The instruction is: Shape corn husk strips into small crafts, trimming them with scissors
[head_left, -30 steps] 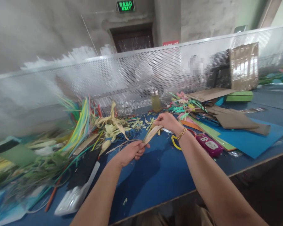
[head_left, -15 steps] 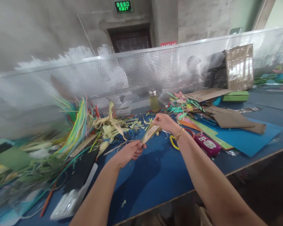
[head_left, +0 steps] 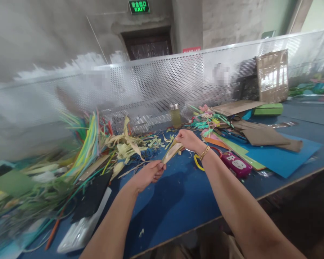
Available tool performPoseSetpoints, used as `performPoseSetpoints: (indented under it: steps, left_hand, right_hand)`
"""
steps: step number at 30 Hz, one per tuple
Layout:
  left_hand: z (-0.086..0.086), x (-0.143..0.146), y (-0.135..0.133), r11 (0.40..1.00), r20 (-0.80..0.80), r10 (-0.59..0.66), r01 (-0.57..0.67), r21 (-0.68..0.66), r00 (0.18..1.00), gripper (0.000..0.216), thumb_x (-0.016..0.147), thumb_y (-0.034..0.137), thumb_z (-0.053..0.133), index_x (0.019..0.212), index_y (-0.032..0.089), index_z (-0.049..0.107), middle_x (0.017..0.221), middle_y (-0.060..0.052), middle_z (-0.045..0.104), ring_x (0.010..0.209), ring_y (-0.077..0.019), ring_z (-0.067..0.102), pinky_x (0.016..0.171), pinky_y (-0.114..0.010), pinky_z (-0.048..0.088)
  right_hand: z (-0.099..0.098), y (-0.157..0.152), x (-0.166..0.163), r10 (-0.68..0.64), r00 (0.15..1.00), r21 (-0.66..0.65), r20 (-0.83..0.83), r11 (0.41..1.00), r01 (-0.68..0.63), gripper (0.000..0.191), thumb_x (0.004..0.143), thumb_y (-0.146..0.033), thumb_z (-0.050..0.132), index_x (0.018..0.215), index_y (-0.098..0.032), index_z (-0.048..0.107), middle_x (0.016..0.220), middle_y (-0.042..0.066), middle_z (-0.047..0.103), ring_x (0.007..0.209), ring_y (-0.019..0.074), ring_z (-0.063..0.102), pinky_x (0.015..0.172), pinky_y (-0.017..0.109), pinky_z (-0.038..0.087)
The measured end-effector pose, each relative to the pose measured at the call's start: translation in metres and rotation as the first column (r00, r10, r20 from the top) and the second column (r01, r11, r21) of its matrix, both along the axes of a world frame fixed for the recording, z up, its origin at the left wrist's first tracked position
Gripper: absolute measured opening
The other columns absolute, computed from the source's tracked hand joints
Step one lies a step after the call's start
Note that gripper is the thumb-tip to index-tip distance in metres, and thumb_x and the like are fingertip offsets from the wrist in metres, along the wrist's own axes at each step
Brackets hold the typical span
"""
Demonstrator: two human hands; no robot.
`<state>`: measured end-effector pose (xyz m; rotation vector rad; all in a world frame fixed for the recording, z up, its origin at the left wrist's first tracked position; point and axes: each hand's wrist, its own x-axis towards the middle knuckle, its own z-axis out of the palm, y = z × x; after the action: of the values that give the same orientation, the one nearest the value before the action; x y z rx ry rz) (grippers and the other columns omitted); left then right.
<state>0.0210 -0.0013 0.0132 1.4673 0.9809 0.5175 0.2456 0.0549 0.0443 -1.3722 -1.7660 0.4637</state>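
A pale, dried corn husk is stretched slantwise between my two hands, above the blue table. My left hand pinches its lower end, with the fingers curled in. At the upper end, my right hand grips the husk between thumb and fingers; a gold bracelet circles that wrist. Beyond my left hand lies a heap of loose husks with blue strands and scraps among them. Close to my right wrist are yellow-handled scissors, partly hidden by the forearm.
A purple power strip and blue card lie to the right, with brown cardboard on top. Coloured strips and a black flat object are at left. A bottle stands before the perforated metal screen.
The camera view has shifted very slightly. Both hands keep their grip on the husk in nearly the same place. Behind the screen, a blurred figure at left has moved left.
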Motion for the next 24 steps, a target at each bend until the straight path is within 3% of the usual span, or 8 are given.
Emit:
performPoseSetpoints:
  steps: [4,6,8,10,12,14,18,24]
  left_hand:
    - [-0.003,-0.001,0.001,1.0,0.011,-0.01,0.01,-0.012,1.0,0.033,0.083,0.05,0.054,0.083,0.018,0.047,0.058,0.008,0.027,0.048,-0.0058,0.02,0.045,-0.019,0.014]
    - [-0.004,-0.002,0.002,1.0,0.003,0.001,-0.001,0.003,1.0,0.033,0.083,0.05,0.053,0.082,0.018,0.047,0.058,0.008,0.027,0.048,-0.0059,0.02,0.045,-0.019,0.015]
    - [-0.007,-0.001,0.003,0.998,0.016,0.045,-0.046,0.05,0.999,0.033,0.084,0.05,0.052,0.083,0.018,0.049,0.059,0.007,0.03,0.048,-0.0064,0.024,0.046,-0.019,0.02]
    - [-0.009,0.0,0.003,0.986,0.055,0.113,-0.119,0.116,0.992,0.033,0.084,0.051,0.052,0.085,0.018,0.051,0.061,0.005,0.037,0.051,-0.0078,0.033,0.05,-0.02,0.028]
    - [-0.01,0.002,0.004,0.969,0.088,0.162,-0.176,0.174,0.983,0.035,0.083,0.052,0.053,0.088,0.018,0.054,0.066,0.002,0.046,0.058,-0.0102,0.042,0.057,-0.023,0.035]
    - [-0.011,0.004,0.004,0.955,0.105,0.179,-0.199,0.218,0.978,0.039,0.082,0.054,0.054,0.092,0.017,0.057,0.07,0.0,0.051,0.064,-0.0123,0.046,0.063,-0.026,0.038]
    - [-0.013,0.005,0.005,0.94,0.125,0.199,-0.226,0.254,0.972,0.047,0.08,0.058,0.054,0.1,0.016,0.059,0.073,-0.002,0.054,0.07,-0.0148,0.047,0.068,-0.028,0.039]
    - [-0.017,0.002,0.009,0.943,0.133,0.228,-0.253,0.217,0.964,0.044,0.081,0.056,0.054,0.101,0.017,0.059,0.071,0.0,0.05,0.067,-0.0131,0.044,0.066,-0.026,0.038]
  right_hand:
    - [-0.001,0.002,-0.001,-0.034,0.999,0.01,0.035,0.999,0.033,0.015,0.076,-0.016,0.058,0.062,-0.017,0.052,0.068,0.003,0.06,0.064,0.0131,0.054,0.059,0.024,0.038]
    - [0.0,0.003,0.0,-0.029,0.999,0.025,-0.031,0.999,0.03,0.016,0.076,-0.021,0.06,0.063,-0.018,0.052,0.071,0.004,0.062,0.069,0.0143,0.056,0.062,0.024,0.04]
    - [0.003,0.003,0.003,0.009,0.966,-0.008,-0.257,1.0,-0.011,0.018,0.082,-0.031,0.057,0.07,-0.018,0.053,0.078,0.006,0.065,0.072,0.015,0.059,0.062,0.024,0.044]
    - [0.006,0.002,0.006,0.041,0.841,-0.048,-0.54,0.996,-0.079,0.022,0.088,-0.039,0.047,0.082,-0.019,0.054,0.09,0.009,0.068,0.073,0.0153,0.063,0.06,0.025,0.048]
    - [0.008,0.001,0.007,0.056,0.72,-0.065,-0.692,0.988,-0.14,0.022,0.09,-0.037,0.043,0.088,-0.019,0.055,0.098,0.01,0.067,0.074,0.0154,0.065,0.058,0.025,0.05]
    - [0.008,0.001,0.007,0.063,0.714,-0.082,-0.698,0.983,-0.167,0.015,0.086,-0.029,0.048,0.085,-0.018,0.057,0.097,0.01,0.068,0.074,0.015,0.066,0.056,0.023,0.05]
    - [0.003,0.002,0.001,0.133,0.82,-0.072,-0.556,0.976,-0.207,0.01,0.073,-0.015,0.056,0.081,-0.018,0.061,0.083,0.005,0.068,0.072,0.0143,0.066,0.054,0.02,0.047]
    - [0.002,-0.003,-0.003,0.327,0.852,0.098,-0.41,0.944,-0.315,0.015,0.071,-0.022,0.065,0.085,-0.016,0.064,0.074,0.002,0.064,0.064,0.0109,0.058,0.059,0.023,0.047]
